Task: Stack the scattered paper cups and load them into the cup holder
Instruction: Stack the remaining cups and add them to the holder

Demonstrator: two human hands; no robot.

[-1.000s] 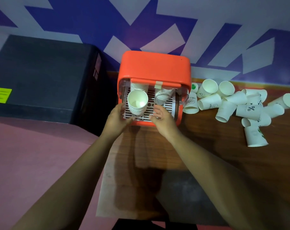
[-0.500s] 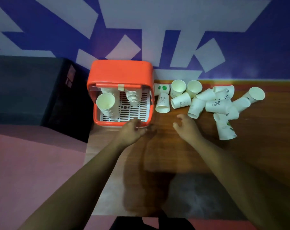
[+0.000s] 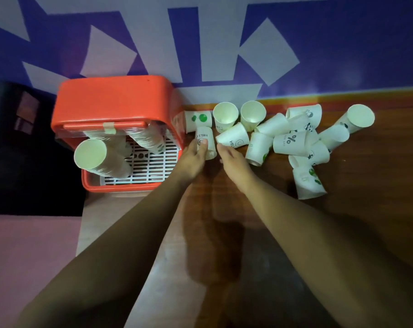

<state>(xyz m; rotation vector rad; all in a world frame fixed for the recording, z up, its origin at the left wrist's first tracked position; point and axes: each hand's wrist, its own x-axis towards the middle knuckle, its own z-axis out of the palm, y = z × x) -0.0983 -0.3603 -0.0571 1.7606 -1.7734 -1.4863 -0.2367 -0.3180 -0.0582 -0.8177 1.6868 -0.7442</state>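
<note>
Just right of the orange cup holder, your left hand curls thumb and fingers round an upturned HELLO cup, likely to seed a new stack. Your right hand stays loose and empty, its fingertips near a tipped cup, ready to nest it. Two stacks lean inside the holder.

left hand on HELLO cup, grip unclear | right hand empty, just beside | orange cup holder at left
</note>
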